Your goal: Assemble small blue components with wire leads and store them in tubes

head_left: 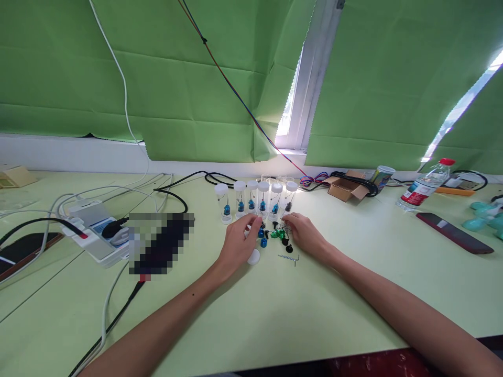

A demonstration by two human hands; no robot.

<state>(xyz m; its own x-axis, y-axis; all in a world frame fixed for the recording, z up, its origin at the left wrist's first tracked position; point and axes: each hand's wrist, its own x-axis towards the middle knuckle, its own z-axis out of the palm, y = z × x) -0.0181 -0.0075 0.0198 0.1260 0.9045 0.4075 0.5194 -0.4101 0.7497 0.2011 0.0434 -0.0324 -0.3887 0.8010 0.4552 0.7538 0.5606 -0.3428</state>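
Green and blue little parts (275, 234) lie on the table (275, 314), just in front of a row of small clear tubes (255, 199). The left hand (239, 242) pinches something small and pale beside the parts; what it is, I cannot tell. The right hand (304, 233) touches the parts with curled fingers. These bits look light, hard and easy to drop, so pinch each one by its sides. A white cap (253, 256) sits near the left hand.

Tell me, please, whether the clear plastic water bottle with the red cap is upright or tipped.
Upright: the clear plastic water bottle stands on its base, red cap on top.
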